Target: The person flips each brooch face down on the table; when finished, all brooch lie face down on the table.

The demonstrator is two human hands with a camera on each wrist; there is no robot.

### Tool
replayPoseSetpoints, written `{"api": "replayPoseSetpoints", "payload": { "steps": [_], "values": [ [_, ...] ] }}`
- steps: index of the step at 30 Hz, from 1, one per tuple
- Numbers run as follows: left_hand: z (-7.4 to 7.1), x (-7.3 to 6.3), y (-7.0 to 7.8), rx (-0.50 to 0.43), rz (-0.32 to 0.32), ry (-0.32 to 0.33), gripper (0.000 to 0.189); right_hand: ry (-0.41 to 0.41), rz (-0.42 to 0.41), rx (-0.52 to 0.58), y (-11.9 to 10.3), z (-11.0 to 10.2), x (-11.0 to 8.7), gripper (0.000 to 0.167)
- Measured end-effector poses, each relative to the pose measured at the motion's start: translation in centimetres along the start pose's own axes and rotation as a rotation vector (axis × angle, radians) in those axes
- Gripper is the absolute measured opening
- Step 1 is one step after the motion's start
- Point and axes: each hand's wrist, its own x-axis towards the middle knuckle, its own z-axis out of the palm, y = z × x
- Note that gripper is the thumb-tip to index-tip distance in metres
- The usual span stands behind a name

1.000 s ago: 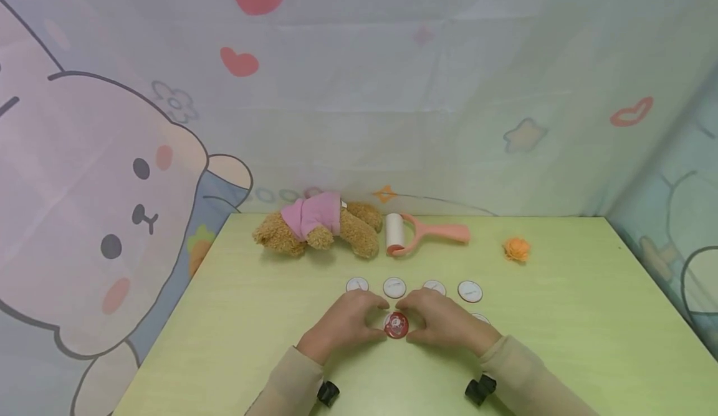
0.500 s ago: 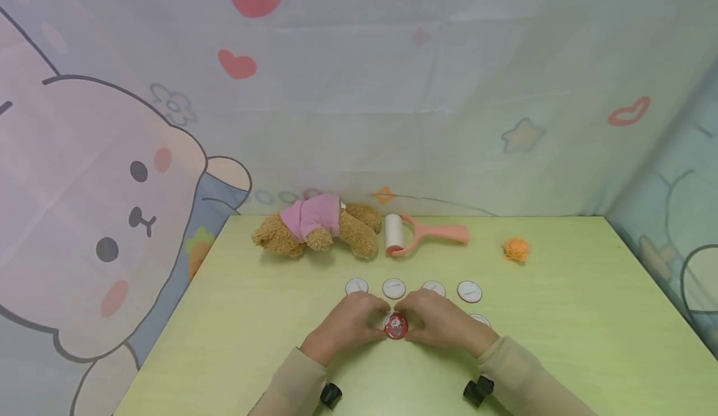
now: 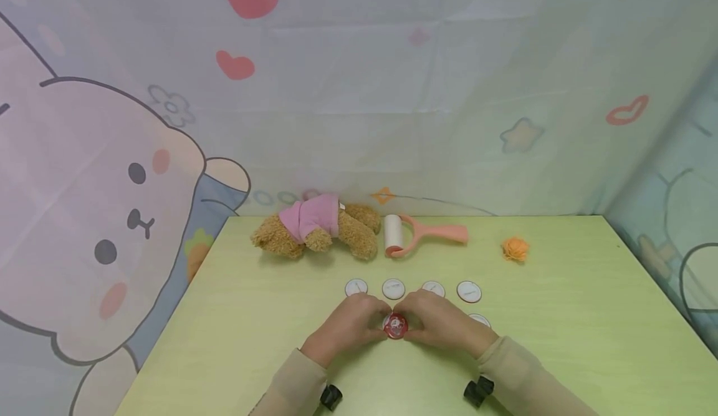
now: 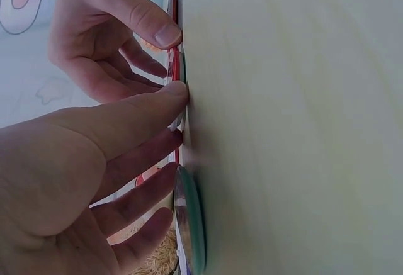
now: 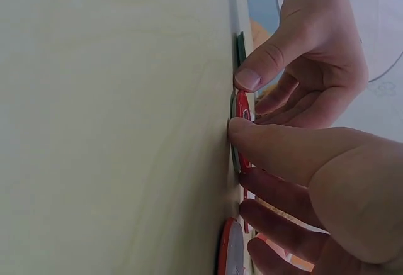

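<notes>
A round red pin badge (image 3: 396, 326) lies picture side up near the middle of the table, between both hands. My left hand (image 3: 349, 325) pinches its left edge with thumb and forefinger. From the opposite side, my right hand (image 3: 444, 322) holds the right edge the same way. In the right wrist view, a thin dark green edge (image 5: 235, 106) shows right under the red badge, on the table side. A green-edged badge (image 4: 194, 221) sits below the left hand's fingers in the left wrist view. Close to the right hand's fingers is a red-rimmed badge (image 5: 232, 250).
Behind the hands, several badges lie white back up in a row, among them one (image 3: 394, 289) in the middle and another (image 3: 469, 291) at right. One more badge (image 3: 480, 319) is partly hidden. Farther back are a teddy bear (image 3: 314, 226), a lint roller (image 3: 429, 232) and an orange flower (image 3: 515, 249).
Both hands have drawn slightly closer together, and their fingers have closed in on the edges of the red badge. Everything else on the table stays in place.
</notes>
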Motion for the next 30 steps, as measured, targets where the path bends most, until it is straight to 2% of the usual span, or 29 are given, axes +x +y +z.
{"api": "replayPoseSetpoints", "payload": {
  "steps": [6, 16, 22, 30],
  "values": [
    [0.12, 0.08, -0.06, 0.010, -0.008, -0.004, 0.031, 0.003, -0.015, -0.001, -0.02, 0.00, -0.07, 0.026],
    [0.09, -0.02, -0.06, -0.012, -0.018, -0.003, 0.031, -0.030, 0.016, 0.005, 0.15, -0.06, 0.09, 0.023],
    [-0.01, -0.19, 0.05, -0.042, -0.031, -0.005, 0.032, -0.006, 0.001, 0.010, -0.01, -0.11, 0.00, 0.023],
    [-0.18, -0.20, -0.12, -0.088, -0.016, 0.013, 0.028, 0.024, -0.001, 0.031, 0.22, -0.18, 0.02, 0.024]
  ]
}}
